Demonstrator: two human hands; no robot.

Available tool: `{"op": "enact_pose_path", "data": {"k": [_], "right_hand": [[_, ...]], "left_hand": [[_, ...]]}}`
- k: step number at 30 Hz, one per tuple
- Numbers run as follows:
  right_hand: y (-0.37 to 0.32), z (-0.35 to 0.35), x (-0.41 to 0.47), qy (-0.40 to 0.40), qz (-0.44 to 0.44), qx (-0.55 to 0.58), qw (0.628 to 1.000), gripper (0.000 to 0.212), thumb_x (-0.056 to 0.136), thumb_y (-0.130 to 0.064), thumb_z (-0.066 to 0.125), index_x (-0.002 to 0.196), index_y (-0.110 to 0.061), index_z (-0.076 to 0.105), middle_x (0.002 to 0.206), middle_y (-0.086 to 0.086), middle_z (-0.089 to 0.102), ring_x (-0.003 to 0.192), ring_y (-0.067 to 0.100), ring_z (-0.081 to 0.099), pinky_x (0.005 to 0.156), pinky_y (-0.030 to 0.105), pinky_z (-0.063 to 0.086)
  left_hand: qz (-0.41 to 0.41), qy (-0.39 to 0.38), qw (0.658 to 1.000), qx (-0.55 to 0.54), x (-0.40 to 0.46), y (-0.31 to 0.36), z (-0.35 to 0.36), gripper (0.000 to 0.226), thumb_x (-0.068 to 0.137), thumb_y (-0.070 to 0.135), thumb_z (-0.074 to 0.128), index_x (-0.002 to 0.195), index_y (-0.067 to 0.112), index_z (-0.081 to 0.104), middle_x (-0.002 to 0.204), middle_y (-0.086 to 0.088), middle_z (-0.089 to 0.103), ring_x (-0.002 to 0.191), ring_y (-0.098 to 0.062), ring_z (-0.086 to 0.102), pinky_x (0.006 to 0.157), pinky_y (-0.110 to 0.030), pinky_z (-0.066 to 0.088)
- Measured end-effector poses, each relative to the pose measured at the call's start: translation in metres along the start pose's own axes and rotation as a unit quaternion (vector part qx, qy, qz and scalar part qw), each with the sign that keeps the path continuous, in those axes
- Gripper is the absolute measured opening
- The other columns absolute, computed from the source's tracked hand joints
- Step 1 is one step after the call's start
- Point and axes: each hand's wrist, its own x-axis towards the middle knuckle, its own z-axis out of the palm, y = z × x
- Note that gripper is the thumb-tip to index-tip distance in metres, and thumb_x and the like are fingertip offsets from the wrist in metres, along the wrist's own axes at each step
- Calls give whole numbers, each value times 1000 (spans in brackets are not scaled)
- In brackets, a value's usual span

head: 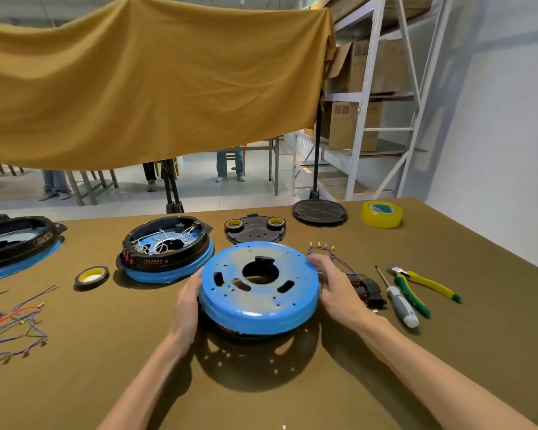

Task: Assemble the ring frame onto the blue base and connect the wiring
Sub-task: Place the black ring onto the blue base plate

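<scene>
A round blue base with a centre hole and several slots is held a little above the table, flat side up. A dark ring edge shows under its front rim. My left hand grips its left rim and my right hand grips its right rim. Just right of the base lie a blue wire harness with gold terminals and a black and copper switch part. Another blue base with a black ring frame and white wiring fitted sits behind on the left.
A screwdriver and yellow-green pliers lie at the right. Tape rolls, a black plate, a black disc, loose coloured wires and another assembly surround the work spot.
</scene>
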Motion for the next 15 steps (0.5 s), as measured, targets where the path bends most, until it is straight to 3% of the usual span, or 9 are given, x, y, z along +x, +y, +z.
{"op": "enact_pose_path", "data": {"k": [2, 5, 8, 11, 13, 15], "right_hand": [[1, -2, 3, -17, 21, 12, 1000, 68, 91, 22, 42, 139, -24, 54, 143, -11, 54, 139, 10, 48, 115, 32, 44], [2, -2, 10, -15, 67, 62, 996, 61, 94, 18, 38, 134, -23, 59, 135, -11, 59, 137, 8, 49, 110, 22, 45], [5, 4, 15, -3, 100, 78, 992, 36, 106, -10, 47, 138, -23, 58, 130, -14, 60, 133, 9, 52, 85, 5, 43], [10, 12, 19, 18, 142, 66, 988, 43, 104, -23, 56, 146, -19, 50, 139, -3, 58, 122, 10, 55, 77, 9, 45], [8, 17, 20, 31, 168, 61, 983, 42, 103, -23, 60, 143, -16, 55, 136, 1, 62, 109, 7, 61, 67, 10, 49], [7, 20, 24, 28, 175, 80, 981, 25, 102, -21, 62, 125, -19, 68, 119, -2, 73, 90, 2, 72, 65, 16, 58]], "left_hand": [[15, 1, 1000, 18, 0, -4, 1, 41, 97, 42, 42, 131, 33, 64, 113, 13, 76, 103, -8, 72, 83, -30, 58], [33, 10, 998, 60, -2, -12, 6, 31, 109, 23, 41, 129, 42, 56, 108, 23, 72, 96, 1, 71, 68, -19, 58], [41, 6, 992, 119, -5, -17, 9, 35, 110, 32, 42, 144, 41, 49, 123, 24, 67, 111, 1, 66, 82, -27, 61], [33, 10, 989, 147, -3, -16, 9, 46, 110, 36, 41, 156, 31, 40, 149, 9, 54, 134, -11, 53, 110, -47, 48], [31, 5, 988, 149, -2, -15, 7, 48, 110, 42, 39, 157, 30, 39, 153, 7, 51, 139, -13, 49, 115, -50, 42], [31, -5, 988, 148, 0, -14, 5, 53, 109, 53, 34, 156, 31, 40, 154, 8, 50, 142, -12, 45, 119, -49, 38]]}}
